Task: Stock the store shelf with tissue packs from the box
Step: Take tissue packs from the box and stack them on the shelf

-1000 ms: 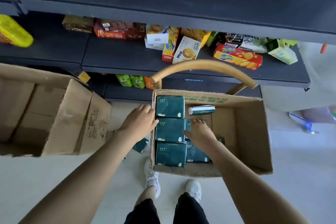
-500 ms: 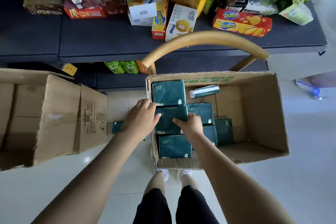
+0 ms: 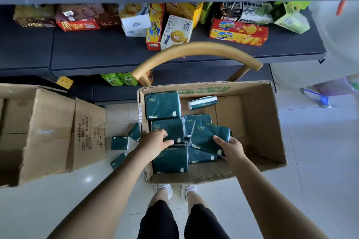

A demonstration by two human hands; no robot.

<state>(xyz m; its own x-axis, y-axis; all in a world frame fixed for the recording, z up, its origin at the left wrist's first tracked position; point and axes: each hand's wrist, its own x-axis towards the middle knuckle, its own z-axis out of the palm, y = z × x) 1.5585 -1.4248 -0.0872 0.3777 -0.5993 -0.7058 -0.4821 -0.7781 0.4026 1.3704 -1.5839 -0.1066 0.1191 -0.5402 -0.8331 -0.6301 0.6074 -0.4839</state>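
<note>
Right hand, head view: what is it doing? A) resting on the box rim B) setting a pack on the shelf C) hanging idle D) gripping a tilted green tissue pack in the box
D: the right hand grips a tilted tissue pack, raised above the others inside the box.

box (image 3: pixel 252 134) on chair (image 3: pixel 196 50) before shelf (image 3: pixel 101 52) | tissue packs (image 3: pixel 163 105) in box, left side | second carton (image 3: pixel 48 132) left

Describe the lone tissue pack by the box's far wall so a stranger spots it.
Find the open cardboard box below the curved wooden chair back. Near its far wall one tissue pack lies apart on bare cardboard. Unlike the flat dark-green packs, it shows a white-striped edge.
</note>
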